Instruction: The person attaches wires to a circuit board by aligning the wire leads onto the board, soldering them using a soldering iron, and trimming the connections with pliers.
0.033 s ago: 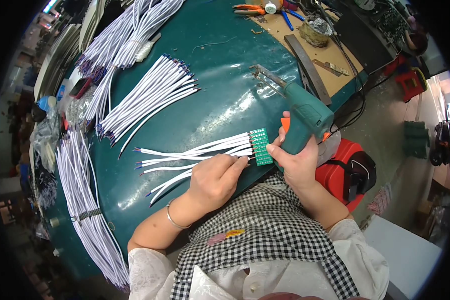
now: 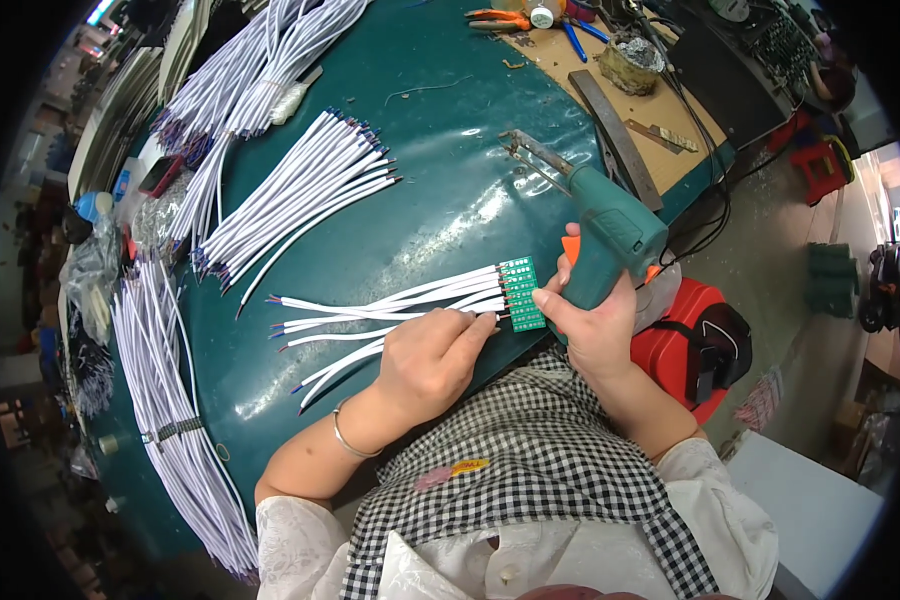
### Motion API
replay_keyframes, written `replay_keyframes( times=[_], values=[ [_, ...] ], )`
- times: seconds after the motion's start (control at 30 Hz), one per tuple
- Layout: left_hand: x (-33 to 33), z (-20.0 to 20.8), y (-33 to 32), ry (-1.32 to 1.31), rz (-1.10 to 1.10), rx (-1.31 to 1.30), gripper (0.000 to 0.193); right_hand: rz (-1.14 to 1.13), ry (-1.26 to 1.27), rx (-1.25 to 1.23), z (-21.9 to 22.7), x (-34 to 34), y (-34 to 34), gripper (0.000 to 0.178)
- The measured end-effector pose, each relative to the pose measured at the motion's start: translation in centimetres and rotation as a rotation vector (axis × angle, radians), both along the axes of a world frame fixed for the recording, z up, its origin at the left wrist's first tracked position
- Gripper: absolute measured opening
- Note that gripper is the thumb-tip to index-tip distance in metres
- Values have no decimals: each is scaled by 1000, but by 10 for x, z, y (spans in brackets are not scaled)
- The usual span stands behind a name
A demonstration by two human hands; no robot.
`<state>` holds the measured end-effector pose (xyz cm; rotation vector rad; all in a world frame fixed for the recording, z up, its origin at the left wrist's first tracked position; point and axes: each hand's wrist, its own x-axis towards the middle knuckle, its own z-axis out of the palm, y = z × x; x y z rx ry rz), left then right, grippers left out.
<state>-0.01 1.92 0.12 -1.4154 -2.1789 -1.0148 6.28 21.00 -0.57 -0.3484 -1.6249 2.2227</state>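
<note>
My right hand [image 2: 592, 322] grips a teal soldering gun [image 2: 610, 232] with an orange trigger, its metal tip pointing up and left over the green tabletop [image 2: 440, 200]. The thumb of that hand touches a small green circuit board [image 2: 522, 292]. Several white cables [image 2: 390, 305] run left from the board across the table. My left hand [image 2: 432, 358] presses on the lowest of these cables, index finger stretched toward the board's lower edge. A thin bangle sits on that wrist.
A loose fan of white cables [image 2: 300, 195] lies behind the board, more bundles [image 2: 240, 75] at the far left, and a tied bundle [image 2: 170, 420] along the left edge. Pliers and tools rest on a brown board [image 2: 610, 85] at the back right. A red stool [image 2: 695, 330] stands right.
</note>
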Motion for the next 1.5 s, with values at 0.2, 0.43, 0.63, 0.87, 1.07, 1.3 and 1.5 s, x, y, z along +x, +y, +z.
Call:
replay_keyframes(
  times=[0.2, 0.43, 0.63, 0.87, 1.07, 1.3, 1.5],
  values=[
    [3, 1, 3, -41, -1, -13, 32, -25, 17, 22, -2, 1, -2, 69],
    [6, -8, 8, -255, 46, 168, 28, -13, -37, -50, 7, 0, -3, 71],
    [1, -8, 8, -96, 4, 83, 29, -26, 1, 78, -5, 2, -4, 68],
    [-3, -6, 10, -35, 20, 75, 30, -39, 62, 155, 3, 0, -10, 63],
    [-4, -16, 14, -101, 23, -117, 28, -15, -67, 467, -21, 17, -3, 50],
    [-6, -19, 19, -115, 24, -152, 33, 91, 130, 388, -11, 33, 17, 63],
    [-9, -19, 16, -92, 3, -178, 32, 234, 11, 15, 2, 75, 51, 53]
  ],
)
